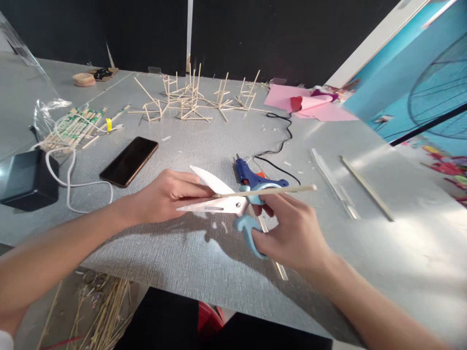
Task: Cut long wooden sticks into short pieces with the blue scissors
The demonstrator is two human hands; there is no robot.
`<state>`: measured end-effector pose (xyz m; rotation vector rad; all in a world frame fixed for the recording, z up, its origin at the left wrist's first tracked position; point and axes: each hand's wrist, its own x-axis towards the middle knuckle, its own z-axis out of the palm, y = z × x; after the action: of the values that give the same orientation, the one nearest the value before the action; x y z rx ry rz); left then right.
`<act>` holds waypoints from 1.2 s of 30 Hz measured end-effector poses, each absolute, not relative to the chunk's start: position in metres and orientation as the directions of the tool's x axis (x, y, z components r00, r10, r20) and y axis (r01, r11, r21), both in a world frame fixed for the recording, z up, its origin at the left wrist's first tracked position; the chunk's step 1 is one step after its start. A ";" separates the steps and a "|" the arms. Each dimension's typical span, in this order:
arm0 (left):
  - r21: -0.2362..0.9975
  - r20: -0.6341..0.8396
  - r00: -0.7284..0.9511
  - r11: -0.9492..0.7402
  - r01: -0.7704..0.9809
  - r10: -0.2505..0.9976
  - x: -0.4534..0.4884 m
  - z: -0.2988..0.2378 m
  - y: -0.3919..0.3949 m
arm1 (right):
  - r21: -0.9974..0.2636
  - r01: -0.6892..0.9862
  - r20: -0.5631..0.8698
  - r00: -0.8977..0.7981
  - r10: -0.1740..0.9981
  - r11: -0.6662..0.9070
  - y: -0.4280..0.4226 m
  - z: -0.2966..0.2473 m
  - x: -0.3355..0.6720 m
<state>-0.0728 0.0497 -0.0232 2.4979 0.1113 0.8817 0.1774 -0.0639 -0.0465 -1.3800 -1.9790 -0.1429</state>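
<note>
My right hand (292, 226) grips a pair of scissors (239, 204) by its light blue handles, and the blades are spread and point left. A thin wooden stick (288, 190) crosses over the scissors, its left end between the open blades. My left hand (173, 194) has its fingers closed round that left end, close to the blade tips; part of the grip is hidden. Just beyond the scissors a dark blue glue gun (251, 175) lies on the grey table (175, 257), partly covered by the handles.
Stick frames (189, 99) stand along the back. At left are a phone (129, 161), a black box (31, 180) with white cable, and packaged sticks (75, 127). Pink paper (310, 102) lies back right. Near the right edge rest a clear strip (333, 182) and another stick (367, 187).
</note>
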 end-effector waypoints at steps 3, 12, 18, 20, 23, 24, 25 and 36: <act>0.521 0.513 0.814 -0.853 -0.043 0.272 -0.073 -0.018 0.048 | -0.353 0.858 0.548 -0.134 0.826 0.373 -0.067 -0.043 0.173; 0.530 0.505 0.817 -0.847 -0.040 0.277 -0.073 -0.014 0.046 | -0.483 0.816 0.445 -0.084 0.892 0.317 -0.071 -0.042 0.170; 0.553 0.497 0.818 -0.832 -0.042 0.290 -0.074 -0.014 0.046 | -0.511 0.791 0.432 -0.101 0.896 0.335 -0.070 -0.041 0.170; 0.573 0.487 0.821 -0.818 -0.043 0.298 -0.074 -0.013 0.045 | -0.523 0.784 0.424 -0.102 0.900 0.335 -0.069 -0.041 0.170; 0.603 0.468 0.826 -0.797 -0.038 0.314 -0.073 -0.015 0.046 | -0.532 0.782 0.407 -0.100 0.908 0.324 -0.069 -0.043 0.170; 0.610 0.464 0.826 -0.792 -0.037 0.320 -0.073 -0.015 0.046 | -0.534 0.783 0.401 -0.098 0.911 0.319 -0.069 -0.043 0.170; 0.615 0.465 0.824 -0.788 -0.037 0.324 -0.073 -0.016 0.046 | -0.537 0.783 0.397 -0.096 0.913 0.315 -0.069 -0.043 0.170; 0.587 0.478 0.819 -0.809 -0.030 0.317 -0.072 -0.013 0.047 | -0.475 0.820 0.439 -0.092 0.894 0.319 -0.066 -0.047 0.169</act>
<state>-0.0715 0.0465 -0.0134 2.4056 0.2105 0.7700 0.1694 -0.0664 -0.0473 -1.5123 -1.9178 0.1403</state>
